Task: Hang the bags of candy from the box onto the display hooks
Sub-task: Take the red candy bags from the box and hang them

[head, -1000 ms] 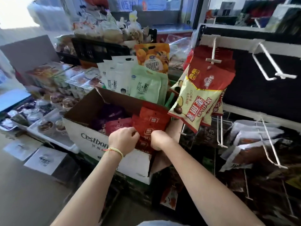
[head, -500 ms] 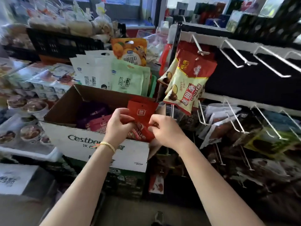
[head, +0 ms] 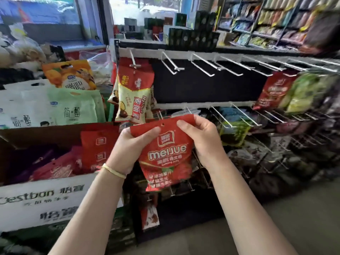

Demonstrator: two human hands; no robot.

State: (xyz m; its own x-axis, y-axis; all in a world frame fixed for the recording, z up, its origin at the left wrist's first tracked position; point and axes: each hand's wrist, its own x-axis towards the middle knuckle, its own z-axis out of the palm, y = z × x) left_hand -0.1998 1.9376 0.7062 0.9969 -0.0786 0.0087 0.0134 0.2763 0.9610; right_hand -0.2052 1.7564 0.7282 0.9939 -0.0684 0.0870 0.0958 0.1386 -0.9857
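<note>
A red "meijue" candy bag (head: 165, 157) is held up in front of the rack, its hang hole at the top edge visible. My left hand (head: 133, 144) pinches the bag's upper left corner, and my right hand (head: 200, 138) grips the upper right corner. The open cardboard box (head: 46, 197) stands at the left with more red and purple bags (head: 97, 150) inside. Bare white display hooks (head: 202, 65) run along the top rail. One hook (head: 135, 66) at the rail's left end carries red and yellow bags (head: 135, 100).
A second row of hooks (head: 244, 116) runs just behind the held bag, above dark packets. Red and green bags (head: 287, 91) hang at the right. Green and white pouches (head: 73, 107) stand behind the box. Shelves of goods fill the far right; grey floor lies below.
Both hands lifted one red bag out of the box and moved it right, up in front of the rack. My view swung right toward the hooks.
</note>
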